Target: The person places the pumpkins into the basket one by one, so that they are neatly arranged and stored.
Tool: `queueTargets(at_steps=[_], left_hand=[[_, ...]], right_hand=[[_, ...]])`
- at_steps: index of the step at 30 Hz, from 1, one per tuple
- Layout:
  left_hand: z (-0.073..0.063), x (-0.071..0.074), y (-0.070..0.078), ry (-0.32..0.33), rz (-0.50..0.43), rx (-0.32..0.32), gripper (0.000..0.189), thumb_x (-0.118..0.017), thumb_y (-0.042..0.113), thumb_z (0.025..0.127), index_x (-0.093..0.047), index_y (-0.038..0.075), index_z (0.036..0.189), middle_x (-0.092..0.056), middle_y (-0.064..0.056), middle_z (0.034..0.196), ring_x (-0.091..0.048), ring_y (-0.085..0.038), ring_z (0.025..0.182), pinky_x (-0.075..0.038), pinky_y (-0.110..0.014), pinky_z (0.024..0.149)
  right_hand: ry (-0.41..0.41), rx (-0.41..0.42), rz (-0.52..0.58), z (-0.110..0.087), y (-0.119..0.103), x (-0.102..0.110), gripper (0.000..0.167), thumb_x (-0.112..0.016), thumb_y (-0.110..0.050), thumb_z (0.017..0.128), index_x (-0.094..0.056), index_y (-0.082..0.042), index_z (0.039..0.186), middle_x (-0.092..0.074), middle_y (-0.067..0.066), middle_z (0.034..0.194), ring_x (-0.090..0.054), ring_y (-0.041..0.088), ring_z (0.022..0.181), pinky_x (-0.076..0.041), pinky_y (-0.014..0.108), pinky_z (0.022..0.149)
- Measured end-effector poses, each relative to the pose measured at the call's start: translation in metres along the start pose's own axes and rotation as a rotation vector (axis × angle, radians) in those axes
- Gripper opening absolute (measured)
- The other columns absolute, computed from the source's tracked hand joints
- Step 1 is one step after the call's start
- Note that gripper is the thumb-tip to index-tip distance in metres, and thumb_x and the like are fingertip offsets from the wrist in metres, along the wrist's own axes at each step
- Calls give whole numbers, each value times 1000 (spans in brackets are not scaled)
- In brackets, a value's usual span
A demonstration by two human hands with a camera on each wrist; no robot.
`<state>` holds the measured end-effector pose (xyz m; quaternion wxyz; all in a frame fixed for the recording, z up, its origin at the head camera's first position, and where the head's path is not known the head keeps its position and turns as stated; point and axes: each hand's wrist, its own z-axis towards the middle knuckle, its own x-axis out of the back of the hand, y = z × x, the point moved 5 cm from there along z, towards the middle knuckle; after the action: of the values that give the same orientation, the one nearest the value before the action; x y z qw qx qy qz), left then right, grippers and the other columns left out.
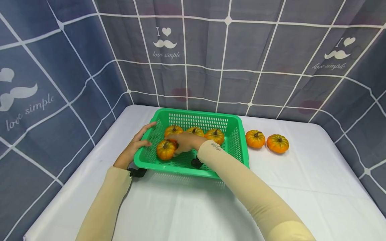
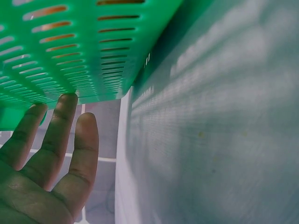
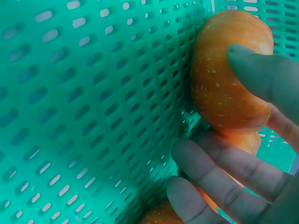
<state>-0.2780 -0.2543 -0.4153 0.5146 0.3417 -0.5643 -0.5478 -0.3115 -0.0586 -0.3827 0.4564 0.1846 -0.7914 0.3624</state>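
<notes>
Inside a green slotted plastic basket (image 1: 196, 171), my right hand (image 1: 185, 141) holds a small orange pumpkin (image 1: 165, 150) near the left end. In the right wrist view the thumb (image 3: 257, 74) presses that pumpkin's side, and the other fingers reach behind and below it. More pumpkins lie along the back of the basket, among them one at the left (image 1: 174, 130), one in the middle (image 1: 196, 131) and one farther right (image 1: 214, 136). My left hand (image 1: 134, 149) rests at the basket's left rim, its straight fingers (image 2: 56, 130) against the outer wall.
Two more pumpkins, one nearer the basket (image 1: 255, 139) and one beyond it (image 1: 277, 143), sit on the white tablecloth (image 1: 313, 174) to the right. A grey checked curtain (image 1: 205, 43) hangs behind the table and along both sides.
</notes>
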Motion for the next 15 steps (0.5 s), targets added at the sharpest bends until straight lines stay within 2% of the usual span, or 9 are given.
queueTargets(at_steps=[5,7,12,15], left_hand=[[0,1,1,3,10,-3,90,-50,-1,84,-27,5,171,-11,-12,181,-11,-40,163,-26,-65,118],[0,0,1,-1,2,0,90,-50,-1,84,-26,6,171,-11,-12,181,-14,-41,162,-31,-62,116],[-1,0,2,-9,-12,8,90,-49,-1,85,-26,8,171,-11,-14,181,-20,-42,159,-43,-38,107],[-2,0,3,-3,-9,1,90,-50,-1,84,-26,6,171,-11,-15,181,-16,-41,161,-40,-44,112]], right_hand=[[-11,-1,5,0,2,0,84,-79,-27,100,-35,-24,172,-46,15,167,-46,39,150,-41,53,119],[-11,4,18,-1,3,1,85,-79,-29,100,-34,-23,172,-44,14,169,-46,39,150,-40,54,120],[-15,6,73,-6,4,6,85,-77,-32,101,-33,-22,173,-53,14,162,-55,36,143,-42,53,118],[-21,-1,92,-10,2,9,85,-76,-34,102,-31,-22,173,-56,16,159,-57,33,142,-41,53,119]])
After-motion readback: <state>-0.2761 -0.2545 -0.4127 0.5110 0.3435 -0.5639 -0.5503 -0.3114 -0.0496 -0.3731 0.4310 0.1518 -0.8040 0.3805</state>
